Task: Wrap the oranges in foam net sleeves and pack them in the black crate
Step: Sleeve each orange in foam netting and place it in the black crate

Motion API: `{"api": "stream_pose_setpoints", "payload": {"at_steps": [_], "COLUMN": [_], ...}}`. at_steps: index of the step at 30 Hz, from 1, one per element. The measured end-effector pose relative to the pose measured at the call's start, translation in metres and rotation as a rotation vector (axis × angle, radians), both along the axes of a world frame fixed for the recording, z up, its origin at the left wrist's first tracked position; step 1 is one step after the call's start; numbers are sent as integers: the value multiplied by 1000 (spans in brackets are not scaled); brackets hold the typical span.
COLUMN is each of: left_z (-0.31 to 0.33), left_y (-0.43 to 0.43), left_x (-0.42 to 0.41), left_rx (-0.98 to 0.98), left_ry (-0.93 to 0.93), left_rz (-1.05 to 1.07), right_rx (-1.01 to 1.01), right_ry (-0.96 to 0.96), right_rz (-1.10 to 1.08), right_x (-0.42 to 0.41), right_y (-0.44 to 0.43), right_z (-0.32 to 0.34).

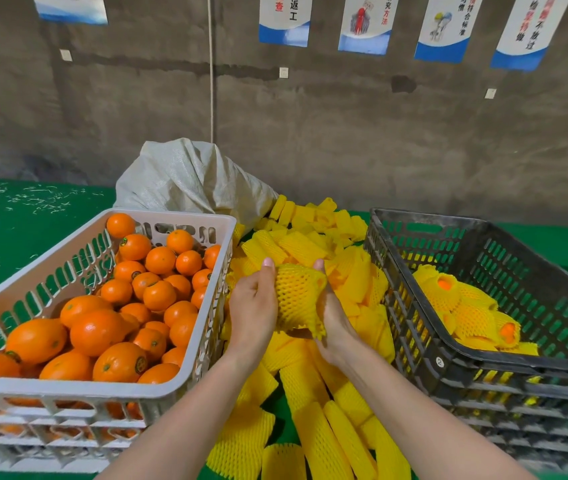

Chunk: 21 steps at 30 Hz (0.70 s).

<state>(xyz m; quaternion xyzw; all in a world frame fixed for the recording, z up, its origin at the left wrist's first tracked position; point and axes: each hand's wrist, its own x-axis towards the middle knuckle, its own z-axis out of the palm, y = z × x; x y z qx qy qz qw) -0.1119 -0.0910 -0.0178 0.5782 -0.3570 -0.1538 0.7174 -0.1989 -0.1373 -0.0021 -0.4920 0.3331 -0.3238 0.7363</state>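
Note:
Between my two hands is a yellow foam net sleeve (297, 296), stretched and bulging round something inside; the fruit itself is hidden. My left hand (254, 306) grips its left side and my right hand (331, 308) grips its right side. Both hands hover over a heap of loose yellow sleeves (313, 441) in the middle. A white crate (78, 388) full of bare oranges (102, 329) stands on the left. The black crate (448, 363) stands on the right and holds several wrapped oranges (473, 315).
A white woven sack (189, 178) lies behind the white crate, with more sleeves spilling beside it. Everything sits on a green surface (15, 233) littered with small white scraps. A grey wall with hanging posters rises behind.

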Motion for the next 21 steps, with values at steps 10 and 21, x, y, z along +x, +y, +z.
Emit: {"api": "stream_pose_setpoints", "payload": {"at_steps": [10, 21], "left_z": [-8, -8], "left_y": [-5, -5], "left_x": [6, 7], "left_rx": [-51, 126], "left_ry": [390, 266], "left_rz": [-99, -292], "right_rx": [256, 323], "right_ry": [-111, -180], "right_rz": [-54, 11], "right_x": [-8, -19], "right_y": [-2, 5], "right_z": [-3, -12]}}
